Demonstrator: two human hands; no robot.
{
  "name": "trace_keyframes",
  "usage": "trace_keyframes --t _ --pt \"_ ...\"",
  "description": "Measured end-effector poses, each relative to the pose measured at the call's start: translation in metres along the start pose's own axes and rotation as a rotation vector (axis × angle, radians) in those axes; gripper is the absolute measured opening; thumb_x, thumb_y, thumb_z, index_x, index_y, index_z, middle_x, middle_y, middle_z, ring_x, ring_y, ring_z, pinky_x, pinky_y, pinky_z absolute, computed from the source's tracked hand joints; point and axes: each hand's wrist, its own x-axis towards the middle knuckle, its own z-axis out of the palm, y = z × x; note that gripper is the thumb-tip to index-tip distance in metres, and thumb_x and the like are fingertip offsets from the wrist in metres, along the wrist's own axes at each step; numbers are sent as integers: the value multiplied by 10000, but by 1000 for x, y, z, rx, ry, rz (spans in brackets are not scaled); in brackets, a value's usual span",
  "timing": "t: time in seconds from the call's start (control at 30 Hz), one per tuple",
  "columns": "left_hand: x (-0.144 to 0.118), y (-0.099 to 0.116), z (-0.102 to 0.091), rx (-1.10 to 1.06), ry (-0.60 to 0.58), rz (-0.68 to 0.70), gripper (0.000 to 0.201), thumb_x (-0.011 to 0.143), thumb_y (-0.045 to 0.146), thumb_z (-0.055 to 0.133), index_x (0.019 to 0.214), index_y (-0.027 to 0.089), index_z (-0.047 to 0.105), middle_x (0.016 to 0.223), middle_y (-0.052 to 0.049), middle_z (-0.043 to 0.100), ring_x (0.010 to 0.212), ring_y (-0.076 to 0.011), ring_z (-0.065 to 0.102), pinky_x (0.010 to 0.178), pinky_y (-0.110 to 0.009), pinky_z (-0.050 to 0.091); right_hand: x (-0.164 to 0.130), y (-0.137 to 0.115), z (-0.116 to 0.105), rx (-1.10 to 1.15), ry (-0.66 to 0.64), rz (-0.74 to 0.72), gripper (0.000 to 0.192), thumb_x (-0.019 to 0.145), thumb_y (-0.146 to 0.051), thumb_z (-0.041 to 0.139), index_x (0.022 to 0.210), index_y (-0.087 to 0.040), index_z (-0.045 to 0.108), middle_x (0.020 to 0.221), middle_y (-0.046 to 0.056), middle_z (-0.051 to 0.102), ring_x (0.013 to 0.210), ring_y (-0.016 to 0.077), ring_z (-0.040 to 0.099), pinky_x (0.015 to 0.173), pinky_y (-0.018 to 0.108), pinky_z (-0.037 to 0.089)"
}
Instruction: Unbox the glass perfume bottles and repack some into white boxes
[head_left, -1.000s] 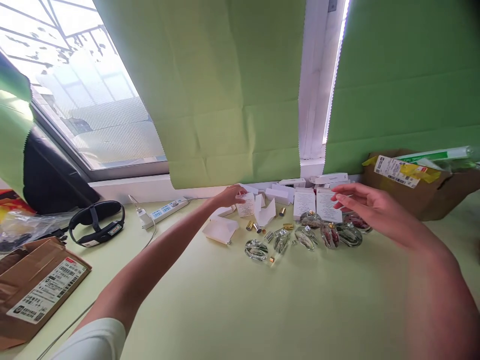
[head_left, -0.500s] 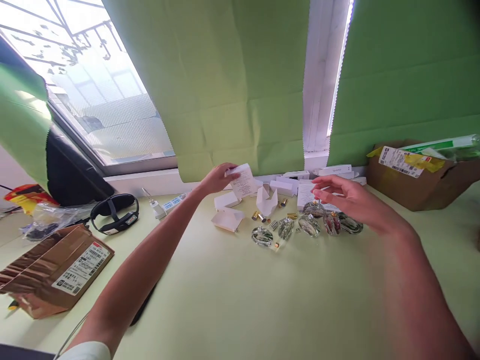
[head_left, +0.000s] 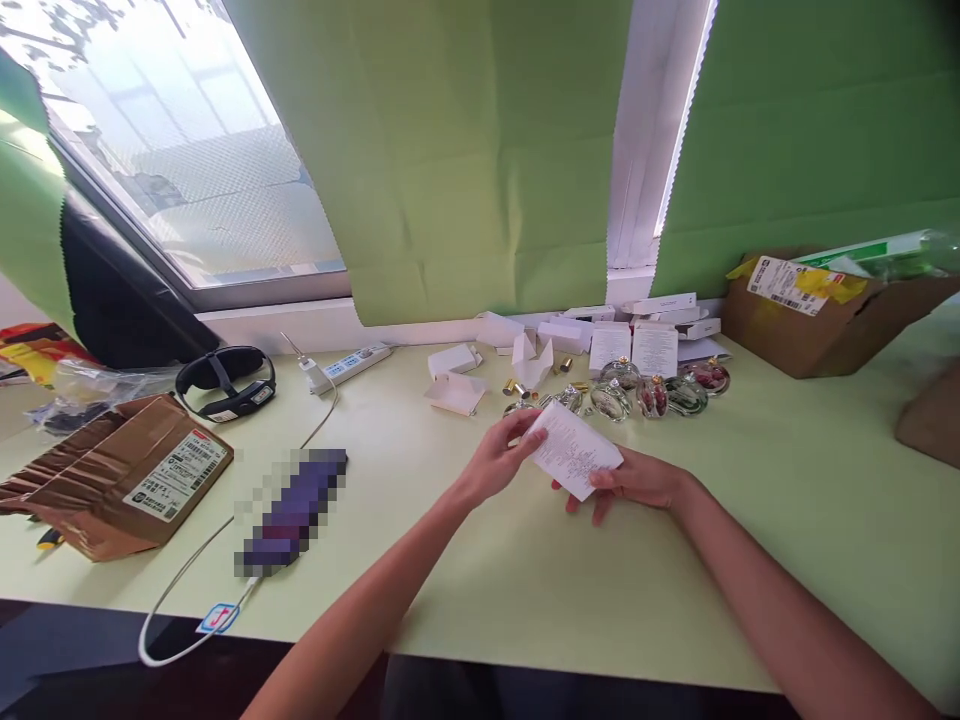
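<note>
Both hands hold a small white printed box (head_left: 576, 460) above the middle of the pale green table (head_left: 525, 580). My left hand (head_left: 499, 462) grips its left end and my right hand (head_left: 637, 482) supports its right end from below. Behind the box, several round glass bottles (head_left: 652, 392) lie in a row, with small gold and silver caps (head_left: 517, 388) beside them. More white boxes (head_left: 630, 345) stand along the windowsill, and two opened ones (head_left: 456, 378) lie to the left.
A brown parcel (head_left: 127, 480) lies at the left, with a black head strap (head_left: 225, 378) and a power strip (head_left: 349, 365) behind it. A white cable (head_left: 180, 570) runs to a blurred dark object (head_left: 292, 510). A cardboard box (head_left: 825, 310) stands at the back right.
My left hand lifted a white box from the back row and carried it toward me. My right hand drew back from the bottles and joined it on the box.
</note>
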Motion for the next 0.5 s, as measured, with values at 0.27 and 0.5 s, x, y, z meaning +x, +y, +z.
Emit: trace_keyframes --t 0.27,0.5 --pt "-13 -29 0 188 160 175 376 948 463 455 1240 263 581 1120 -79 629 1005 -201 594 836 -328 506 -11 3 -11 -3 -149 19 760 727 -536 741 1357 -202 480 1168 164 639 1041 263 617 760 353 525" --pt "21 -52 -29 376 343 65 633 843 367 650 1412 318 377 1419 -77 429 769 -96 565 692 -263 497 -5 10 -23 86 -165 -26 976 661 -729 672 1414 -171 402 1278 233 582 1049 276 609 740 339 479"
